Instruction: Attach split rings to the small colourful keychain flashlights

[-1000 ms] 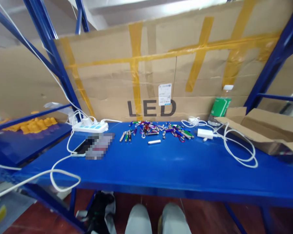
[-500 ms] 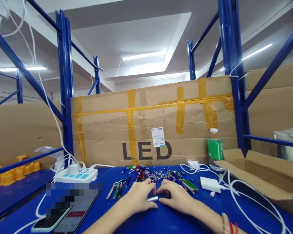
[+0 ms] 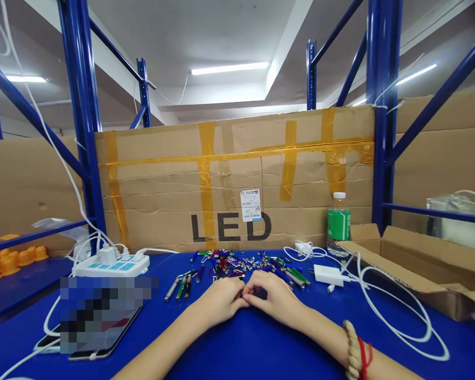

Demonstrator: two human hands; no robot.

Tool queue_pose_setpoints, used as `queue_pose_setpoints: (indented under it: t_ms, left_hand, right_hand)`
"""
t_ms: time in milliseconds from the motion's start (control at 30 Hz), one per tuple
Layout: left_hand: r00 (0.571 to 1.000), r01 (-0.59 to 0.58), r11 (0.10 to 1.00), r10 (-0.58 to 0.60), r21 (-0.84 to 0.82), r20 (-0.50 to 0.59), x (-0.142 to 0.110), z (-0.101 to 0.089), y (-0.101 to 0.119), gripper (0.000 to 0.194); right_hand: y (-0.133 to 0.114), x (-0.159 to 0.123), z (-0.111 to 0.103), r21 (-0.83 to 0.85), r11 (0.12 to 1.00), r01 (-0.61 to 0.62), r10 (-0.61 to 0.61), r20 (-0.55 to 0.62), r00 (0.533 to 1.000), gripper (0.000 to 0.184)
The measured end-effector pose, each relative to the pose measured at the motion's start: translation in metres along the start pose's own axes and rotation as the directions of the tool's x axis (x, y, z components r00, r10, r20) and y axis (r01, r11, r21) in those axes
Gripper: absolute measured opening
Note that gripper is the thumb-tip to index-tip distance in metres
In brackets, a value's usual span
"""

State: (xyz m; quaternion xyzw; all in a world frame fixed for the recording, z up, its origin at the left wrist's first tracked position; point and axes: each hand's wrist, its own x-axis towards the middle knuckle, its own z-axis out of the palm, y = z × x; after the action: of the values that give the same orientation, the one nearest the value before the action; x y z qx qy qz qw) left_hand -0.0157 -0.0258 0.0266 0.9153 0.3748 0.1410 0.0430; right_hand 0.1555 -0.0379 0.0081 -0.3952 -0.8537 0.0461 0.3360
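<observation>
My left hand (image 3: 220, 302) and my right hand (image 3: 276, 298) meet at the middle of the blue table (image 3: 241, 353), fingertips touching. The fingers of both are curled and pressed together; whatever lies between them is hidden. Just beyond the hands spreads a pile of small metal parts and coloured tubes (image 3: 224, 262), blue, red, green and silver. To the left of it, a silver pen-like tube (image 3: 171, 289), a green one (image 3: 181, 287) and a black one (image 3: 188, 286) lie side by side.
Phones (image 3: 116, 338), partly blurred out, lie at left near a white power strip (image 3: 113, 268). At right are a white adapter (image 3: 328, 275) with looped cables, a bottle with a green label (image 3: 339, 226) and an open cardboard box (image 3: 423, 264). A large carton marked LED (image 3: 162, 200) stands behind.
Both hands have drawn together until their fingertips touch. The silver cylinder seen at my left fingers is now out of sight. The view has tilted down and shifted slightly.
</observation>
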Motion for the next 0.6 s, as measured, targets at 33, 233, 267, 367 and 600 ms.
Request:
queue_pose_setpoints:
  t_ms: [33,233,267,367,600]
  left_hand:
    - [1.000,-0.018,1.000,0.017,-0.020,-0.024,0.000,0.001,-0.001,0.017]
    - [0.984,0.000,0.960,-0.051,-0.279,-0.173,0.004,0.007,-0.017,0.014]
    - [0.983,0.014,0.945,-0.073,-0.325,-0.169,0.004,0.009,-0.020,0.014]
    - [0.974,-0.021,0.923,-0.067,-0.383,-0.215,0.005,0.014,-0.023,0.013]
    - [0.954,-0.086,0.925,-0.031,-0.370,-0.299,0.003,0.011,-0.012,0.009]
  right_hand:
    - [-0.001,0.000,-0.001,-0.006,1.000,-0.008,0.008,-0.029,1.000,0.015]
    - [0.011,0.000,-0.007,-0.070,0.979,-0.191,0.175,-0.190,0.966,0.027]
    - [0.014,-0.001,-0.008,-0.087,0.973,-0.214,0.197,-0.172,0.965,0.026]
    - [0.021,-0.001,-0.010,-0.119,0.960,-0.255,0.253,-0.029,0.967,0.025]
    - [0.030,-0.003,-0.021,0.050,0.927,-0.373,0.354,0.213,0.910,0.043]
